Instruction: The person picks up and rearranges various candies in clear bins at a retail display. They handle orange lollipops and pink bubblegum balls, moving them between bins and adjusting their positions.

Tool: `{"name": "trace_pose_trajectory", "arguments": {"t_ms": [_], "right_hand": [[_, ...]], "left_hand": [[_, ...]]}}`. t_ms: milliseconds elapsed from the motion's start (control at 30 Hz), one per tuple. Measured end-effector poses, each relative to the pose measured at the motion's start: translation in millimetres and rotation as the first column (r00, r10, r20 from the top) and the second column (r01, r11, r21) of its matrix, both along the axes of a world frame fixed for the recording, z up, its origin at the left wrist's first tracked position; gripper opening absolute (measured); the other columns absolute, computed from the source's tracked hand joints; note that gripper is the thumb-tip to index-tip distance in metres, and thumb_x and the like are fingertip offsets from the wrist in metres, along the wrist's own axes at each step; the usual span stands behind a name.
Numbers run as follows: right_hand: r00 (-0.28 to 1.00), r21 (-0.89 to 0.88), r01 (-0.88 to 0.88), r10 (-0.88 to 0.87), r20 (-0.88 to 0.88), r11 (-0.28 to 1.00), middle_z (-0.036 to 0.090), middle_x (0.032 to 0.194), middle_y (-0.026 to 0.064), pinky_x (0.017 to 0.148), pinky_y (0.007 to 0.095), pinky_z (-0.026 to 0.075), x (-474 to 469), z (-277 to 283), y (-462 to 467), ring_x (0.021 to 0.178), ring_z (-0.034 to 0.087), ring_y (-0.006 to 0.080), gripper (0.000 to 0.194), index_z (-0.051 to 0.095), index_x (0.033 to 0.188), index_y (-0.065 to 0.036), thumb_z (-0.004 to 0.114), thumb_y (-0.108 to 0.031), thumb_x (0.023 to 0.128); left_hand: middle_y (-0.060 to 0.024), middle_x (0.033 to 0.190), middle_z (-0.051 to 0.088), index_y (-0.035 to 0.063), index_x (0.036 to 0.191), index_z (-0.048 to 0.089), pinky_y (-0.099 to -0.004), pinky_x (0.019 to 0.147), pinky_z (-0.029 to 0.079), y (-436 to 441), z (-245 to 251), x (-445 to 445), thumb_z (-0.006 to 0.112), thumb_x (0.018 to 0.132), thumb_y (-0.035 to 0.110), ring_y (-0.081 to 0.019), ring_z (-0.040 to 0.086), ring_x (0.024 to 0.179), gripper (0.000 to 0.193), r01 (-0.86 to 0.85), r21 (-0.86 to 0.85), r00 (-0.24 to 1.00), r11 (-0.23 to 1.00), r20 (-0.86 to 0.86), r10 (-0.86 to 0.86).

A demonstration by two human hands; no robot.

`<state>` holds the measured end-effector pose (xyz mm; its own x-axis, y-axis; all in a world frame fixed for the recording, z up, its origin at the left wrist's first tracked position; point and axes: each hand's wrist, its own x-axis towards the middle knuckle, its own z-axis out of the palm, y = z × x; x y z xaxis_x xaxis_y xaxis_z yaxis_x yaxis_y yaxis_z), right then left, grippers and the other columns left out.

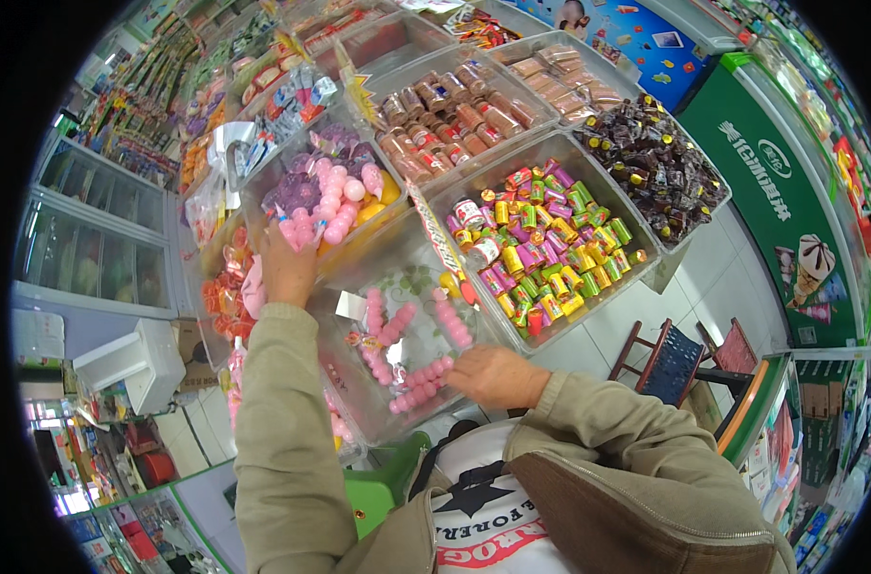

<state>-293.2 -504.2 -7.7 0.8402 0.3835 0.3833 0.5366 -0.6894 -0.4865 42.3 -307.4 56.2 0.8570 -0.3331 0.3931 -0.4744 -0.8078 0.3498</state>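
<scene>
My left hand point(289, 269) reaches to the near left corner of a clear plastic bin, at the pink beaded sticks point(329, 197) lying there over purple and yellow packs. Its fingertips are partly hidden, so its grip is unclear. My right hand point(487, 374) is at the right edge of the bin in front of me, its fingers curled at the end of a pink beaded stick point(424, 384). Several more pink beaded sticks point(453, 321) lie in this clear bin point(471, 394), with a small white card point(350, 305) at its upper left.
Bins of wrapped colourful candies point(550, 240), dark wrapped sweets point(647, 165) and brown cylindrical packs point(449, 118) stand beyond and to the right. Orange packs point(227, 298) lie at the left. A green freezer point(758, 186) and folding stools point(668, 362) are at the right, a white foam box point(137, 366) at the left.
</scene>
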Motion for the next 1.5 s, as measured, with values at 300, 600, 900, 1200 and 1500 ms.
{"name": "trace_pose_trajectory", "arguments": {"t_ms": [300, 600, 900, 1200, 1500], "right_hand": [[0.996, -0.041, 0.083, -0.084, -0.03, 0.996, 0.065, 0.086, 0.0085, 0.075, 0.0425, 0.056, 0, -4, -3, 0.081, 0.069, 0.0288, 0.017, 0.062, 0.096, -0.008, 0.072, -0.018, 0.086], [0.994, -0.09, 0.103, -0.107, -0.035, 0.991, 0.064, 0.087, 0.0079, 0.075, 0.0424, 0.054, 2, -2, -2, 0.082, 0.067, 0.0283, 0.019, 0.062, 0.097, -0.009, 0.072, -0.021, 0.086], [0.988, -0.112, 0.15, -0.152, -0.017, 0.982, 0.063, 0.087, 0.0078, 0.077, 0.0412, 0.054, -1, -1, 3, 0.083, 0.067, 0.0281, 0.02, 0.063, 0.097, -0.009, 0.072, -0.022, 0.086], [0.984, -0.08, 0.179, -0.179, 0.007, 0.981, 0.064, 0.086, 0.0077, 0.076, 0.0415, 0.054, -1, -10, 2, 0.082, 0.067, 0.0278, 0.017, 0.063, 0.097, -0.01, 0.071, -0.021, 0.086], [0.986, -0.068, 0.156, -0.152, 0.064, 0.985, 0.062, 0.084, 0.0062, 0.069, 0.0406, 0.053, -2, -9, 3, 0.079, 0.067, 0.0261, 0.023, 0.066, 0.106, -0.008, 0.07, -0.019, 0.087]], "left_hand": [[-0.0181, 0.127, 0.069, 0.0075, 0.128, 0.069, -0.0483, 0.091, 0.056, -16, -13, -123, 0.073, 0.094, 0.017, -0.0357, 0.068, 0.117, 0.036, 0.279, -0.121, 0.864, 0.953, -0.4, -0.304], [-0.0186, 0.113, 0.071, 0.0129, 0.136, 0.067, -0.0522, 0.095, 0.056, 10, -140, -134, 0.076, 0.087, 0.043, -0.0411, 0.069, 0.109, 0.058, 0.255, 0.525, 0.854, 0.812, -0.517, 0.066], [-0.0241, 0.114, 0.069, 0.0088, 0.126, 0.071, -0.0541, 0.096, 0.053, 2, -100, -163, 0.073, 0.088, 0.043, -0.0426, 0.066, 0.112, 0.052, 0.191, 0.376, 0.84, 0.907, -0.54, 0.047], [-0.0272, 0.108, 0.069, -0.0028, 0.115, 0.067, -0.0515, 0.09, 0.051, 3, 30, -119, 0.073, 0.097, 0.039, -0.0442, 0.064, 0.104, 0.046, -0.059, -0.044, 0.99, 0.997, -0.131, 0.053], [-0.0266, 0.129, 0.067, 0.0042, 0.128, 0.071, -0.0508, 0.102, 0.053, 3, -13, 5, 0.077, 0.091, 0.043, -0.044, 0.066, 0.117, 0.054, -0.134, 0.147, 0.985, 0.98, -0.091, 0.148]]}}
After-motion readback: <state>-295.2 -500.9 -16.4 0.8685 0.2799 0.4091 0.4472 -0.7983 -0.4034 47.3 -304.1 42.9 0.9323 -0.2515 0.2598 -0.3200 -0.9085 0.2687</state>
